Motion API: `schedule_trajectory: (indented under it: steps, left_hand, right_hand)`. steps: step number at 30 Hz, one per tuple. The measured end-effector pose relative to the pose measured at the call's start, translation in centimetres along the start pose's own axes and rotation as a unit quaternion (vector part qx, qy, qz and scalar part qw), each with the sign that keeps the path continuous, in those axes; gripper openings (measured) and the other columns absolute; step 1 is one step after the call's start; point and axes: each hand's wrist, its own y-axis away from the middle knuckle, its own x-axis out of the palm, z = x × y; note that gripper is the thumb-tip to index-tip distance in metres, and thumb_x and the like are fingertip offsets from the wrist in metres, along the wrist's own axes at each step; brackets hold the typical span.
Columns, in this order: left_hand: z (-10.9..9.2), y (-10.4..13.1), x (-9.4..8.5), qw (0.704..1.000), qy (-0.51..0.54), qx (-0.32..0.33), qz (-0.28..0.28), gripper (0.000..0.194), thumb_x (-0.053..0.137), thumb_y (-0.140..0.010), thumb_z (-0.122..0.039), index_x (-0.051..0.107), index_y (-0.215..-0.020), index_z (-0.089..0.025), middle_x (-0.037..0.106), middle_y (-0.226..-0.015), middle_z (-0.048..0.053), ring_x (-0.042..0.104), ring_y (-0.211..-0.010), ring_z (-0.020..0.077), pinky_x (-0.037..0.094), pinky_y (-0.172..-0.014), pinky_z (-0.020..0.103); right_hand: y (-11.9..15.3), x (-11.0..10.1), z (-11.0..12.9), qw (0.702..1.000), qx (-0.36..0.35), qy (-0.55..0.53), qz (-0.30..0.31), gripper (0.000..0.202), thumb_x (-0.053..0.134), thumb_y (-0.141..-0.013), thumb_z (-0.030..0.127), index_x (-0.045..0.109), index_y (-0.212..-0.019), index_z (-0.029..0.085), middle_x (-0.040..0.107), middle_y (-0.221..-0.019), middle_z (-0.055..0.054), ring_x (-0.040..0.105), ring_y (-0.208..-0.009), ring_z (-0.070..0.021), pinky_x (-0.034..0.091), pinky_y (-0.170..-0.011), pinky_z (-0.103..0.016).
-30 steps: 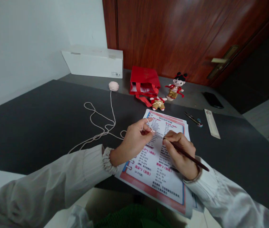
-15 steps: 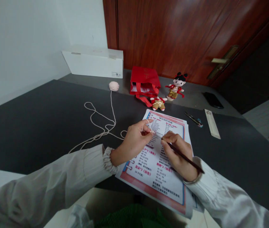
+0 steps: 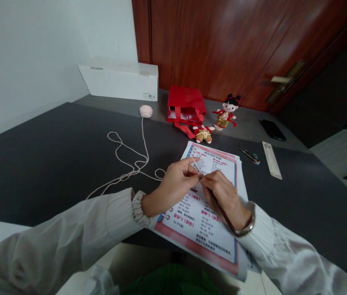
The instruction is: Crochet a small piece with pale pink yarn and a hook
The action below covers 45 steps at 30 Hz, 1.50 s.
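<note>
My left hand (image 3: pixel 175 183) pinches pale yarn, with a strand looped up over its raised index finger. In my right hand (image 3: pixel 224 196) is a dark, slender crochet hook (image 3: pixel 224 214), its handle slanting down towards the wrist. The fingertips of both hands meet around the small piece of yarn work, whose stitches are too small to make out. Beneath the hands lie printed sheets (image 3: pixel 188 227) with pink and blue borders. Loose yarn (image 3: pixel 144 149) winds across the dark table from a pale pink ball (image 3: pixel 146 111).
Behind the sheets are a red bag (image 3: pixel 186 96), a headless doll body (image 3: pixel 203 134) and a doll with black hair buns (image 3: pixel 225 113). A thin tool (image 3: pixel 247 154), a white packet (image 3: pixel 271 159) and a black phone (image 3: pixel 273 130) lie right. A white box (image 3: pixel 124 84) stands back left.
My right hand has moved left to meet my left hand, and the hook's tip is now at the yarn. Its handle has turned steeper.
</note>
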Motion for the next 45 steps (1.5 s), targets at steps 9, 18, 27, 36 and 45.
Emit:
schedule_trajectory:
  steps: [9, 18, 27, 36, 45]
  left_hand:
    - [0.2, -0.3, -0.2, 0.989, 0.119, -0.071, 0.055, 0.05, 0.064, -0.072, -0.011, 0.058, -0.121, -0.009, 0.064, -0.074, 0.0, 0.056, -0.065, 0.0104, 0.041, -0.063, 0.025]
    - [0.6, -0.7, -0.3, 0.999, -0.022, 0.037, -0.014, 0.048, 0.064, -0.076, -0.013, 0.055, -0.122, -0.01, 0.062, -0.07, -0.002, 0.057, -0.066, 0.0115, 0.045, -0.066, 0.025]
    - [0.5, -0.4, -0.2, 0.953, -0.239, 0.18, -0.054, 0.032, 0.056, -0.077, -0.004, 0.064, -0.106, -0.015, 0.068, -0.084, 0.003, 0.062, -0.077, 0.0141, 0.049, -0.08, 0.029]
    - [0.3, -0.1, 0.2, 0.931, -0.29, 0.22, 0.008, 0.021, 0.057, -0.079, -0.003, 0.065, -0.092, -0.016, 0.07, -0.082, 0.002, 0.065, -0.082, 0.0147, 0.05, -0.088, 0.03]
    - [0.4, -0.3, 0.1, 0.926, -0.294, 0.226, 0.074, 0.035, 0.055, -0.08, -0.005, 0.064, -0.112, -0.017, 0.066, -0.076, -0.001, 0.062, -0.073, 0.0128, 0.05, -0.081, 0.029]
  right_hand:
    - [0.1, -0.3, -1.2, 1.0, -0.022, -0.009, -0.007, 0.019, 0.052, -0.086, 0.003, 0.053, -0.098, 0.019, 0.057, -0.077, -0.005, 0.051, -0.069, -0.0187, 0.044, -0.058, -0.032]
    - [-0.3, -0.5, 0.1, 0.993, 0.038, -0.081, -0.076, 0.022, 0.053, -0.085, 0.003, 0.049, -0.089, 0.024, 0.056, -0.073, -0.001, 0.055, -0.065, -0.0159, 0.046, -0.058, -0.03]
    - [-0.3, -1.2, 0.9, 0.984, 0.107, -0.094, -0.104, 0.017, 0.054, -0.086, 0.008, 0.051, -0.077, 0.023, 0.058, -0.068, 0.0, 0.056, -0.059, -0.0135, 0.043, -0.053, -0.026]
    - [-1.1, -1.5, -0.8, 0.813, 0.434, -0.348, -0.168, 0.036, 0.058, -0.087, 0.039, 0.054, -0.057, 0.019, 0.051, -0.041, 0.003, 0.04, -0.035, -0.008, 0.029, -0.036, -0.021]
    - [-2.0, -1.9, -1.6, 0.701, 0.493, -0.493, -0.148, 0.031, 0.065, -0.076, 0.03, 0.047, -0.053, 0.018, 0.044, -0.033, 0.006, 0.029, -0.028, -0.0038, 0.02, -0.029, -0.017]
